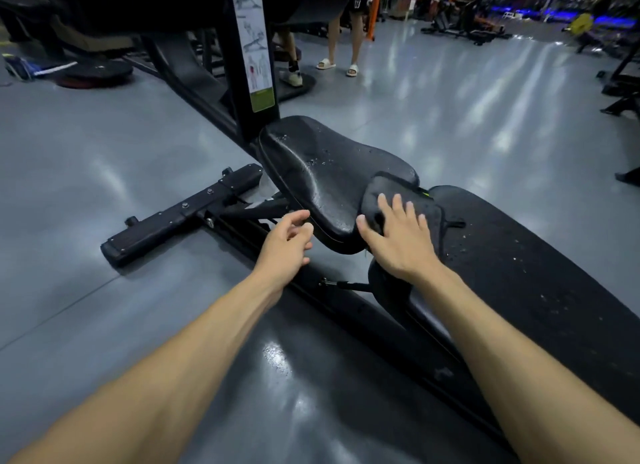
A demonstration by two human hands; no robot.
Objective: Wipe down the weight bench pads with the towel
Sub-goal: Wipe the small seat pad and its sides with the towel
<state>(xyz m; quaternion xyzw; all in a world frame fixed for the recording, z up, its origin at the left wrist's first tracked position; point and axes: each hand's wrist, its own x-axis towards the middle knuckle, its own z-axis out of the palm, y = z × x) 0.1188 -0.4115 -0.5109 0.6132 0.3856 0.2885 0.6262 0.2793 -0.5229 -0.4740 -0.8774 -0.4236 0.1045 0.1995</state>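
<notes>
**Right hand flat on the towel at the seat's end**

My right hand (398,242) lies flat on the towel (391,200), fingers straight and fanned, thumb out to the left against the towel's near edge. The palm presses down; nothing is curled or pinched. The towel is dark, nearly the colour of the pads, and bunched where the seat pad (329,179) meets the back pad (526,273). It covers the seat's right end and laps over the gap onto the back pad's near end.

My left hand (287,245) is at the seat's near-left edge, fingers loosely curled and parted, holding nothing. Its fingertips are close to the pad's rim; I cannot tell whether they touch it.

The seat pad is black and glossy, with small drops scattered across its top. The back pad runs off to the lower right and is speckled with pale flecks or drops.

Under the pads the black frame (180,214) sticks out to the left over the grey floor (104,152). A black post (249,65) rises behind the seat, carrying a label (254,44) with exercise drawings. Beyond it a person's legs in pale sandals (337,67) stand on the floor, and dim gym machines (464,27) fill the far right.
</notes>
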